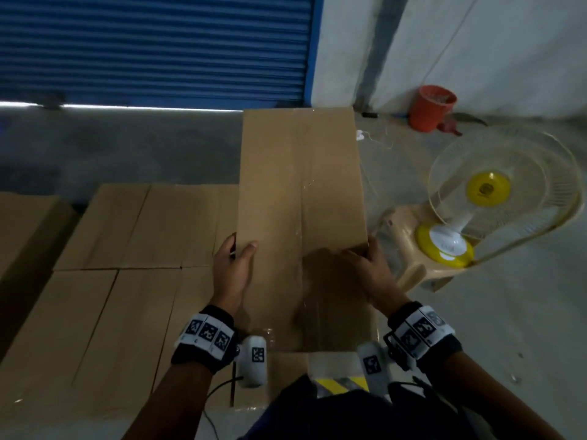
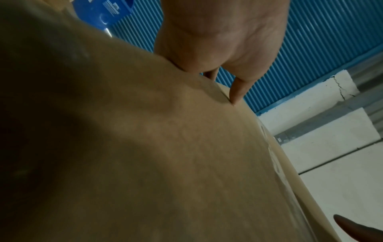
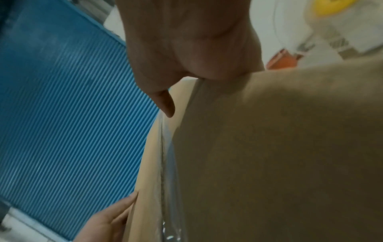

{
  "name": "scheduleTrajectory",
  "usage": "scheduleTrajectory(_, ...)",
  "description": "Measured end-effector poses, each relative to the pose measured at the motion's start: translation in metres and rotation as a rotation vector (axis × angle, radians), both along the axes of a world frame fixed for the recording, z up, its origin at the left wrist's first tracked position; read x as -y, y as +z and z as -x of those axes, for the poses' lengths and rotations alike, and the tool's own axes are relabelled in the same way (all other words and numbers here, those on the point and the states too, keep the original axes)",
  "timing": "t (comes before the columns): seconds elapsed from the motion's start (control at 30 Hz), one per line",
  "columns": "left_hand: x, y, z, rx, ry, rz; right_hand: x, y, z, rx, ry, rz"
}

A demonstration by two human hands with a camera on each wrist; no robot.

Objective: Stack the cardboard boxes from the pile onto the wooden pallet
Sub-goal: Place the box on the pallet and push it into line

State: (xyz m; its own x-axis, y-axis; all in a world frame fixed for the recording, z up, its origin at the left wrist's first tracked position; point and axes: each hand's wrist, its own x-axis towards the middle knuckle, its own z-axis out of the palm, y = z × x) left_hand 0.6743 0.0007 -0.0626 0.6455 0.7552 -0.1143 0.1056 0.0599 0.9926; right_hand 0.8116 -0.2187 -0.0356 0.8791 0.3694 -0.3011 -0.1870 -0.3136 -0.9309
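I hold a long brown cardboard box (image 1: 298, 198) with a taped centre seam, lifted in front of me. My left hand (image 1: 233, 265) grips its left edge, thumb on the top face, fingers hidden behind the side. My right hand (image 1: 370, 265) grips the right edge the same way. The left wrist view shows the box (image 2: 165, 147) filling the frame under my left hand (image 2: 223, 49). In the right wrist view my right hand (image 3: 186, 49) clasps the box (image 3: 269, 147) edge. Stacked boxes (image 1: 111, 249) lie flat below and to the left. The pallet is hidden.
A yellow and white table fan (image 1: 495, 198) stands on a beige plastic stool (image 1: 409, 249) close to the right. An orange bucket (image 1: 430, 108) sits by the white wall. A blue roller shutter (image 1: 152, 49) closes the far side. Grey concrete floor (image 1: 508, 328) lies to the right.
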Motion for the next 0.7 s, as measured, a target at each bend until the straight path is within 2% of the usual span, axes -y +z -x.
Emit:
scheduleTrajectory(0.17,-0.029,-0.006,-0.037,-0.021,0.090,0.007,-0.032,0.002,-0.044,-0.029,0.030,-0.014)
scheduleTrajectory(0.33,-0.063,-0.015,-0.095,-0.090,0.084,0.093,-0.073,-0.009,-0.110,0.014,0.099,0.038)
scheduleTrajectory(0.47,-0.094,-0.043,-0.168,-0.203,0.083,0.107,-0.102,-0.051,-0.190,-0.041,0.095,0.051)
scheduleTrajectory(0.6,-0.120,-0.055,-0.253,-0.326,0.129,-0.016,-0.132,-0.086,-0.273,-0.071,0.108,0.100)
scheduleTrajectory(0.7,-0.144,-0.072,-0.313,-0.360,0.089,-0.064,-0.158,-0.115,-0.326,-0.072,0.116,0.160)
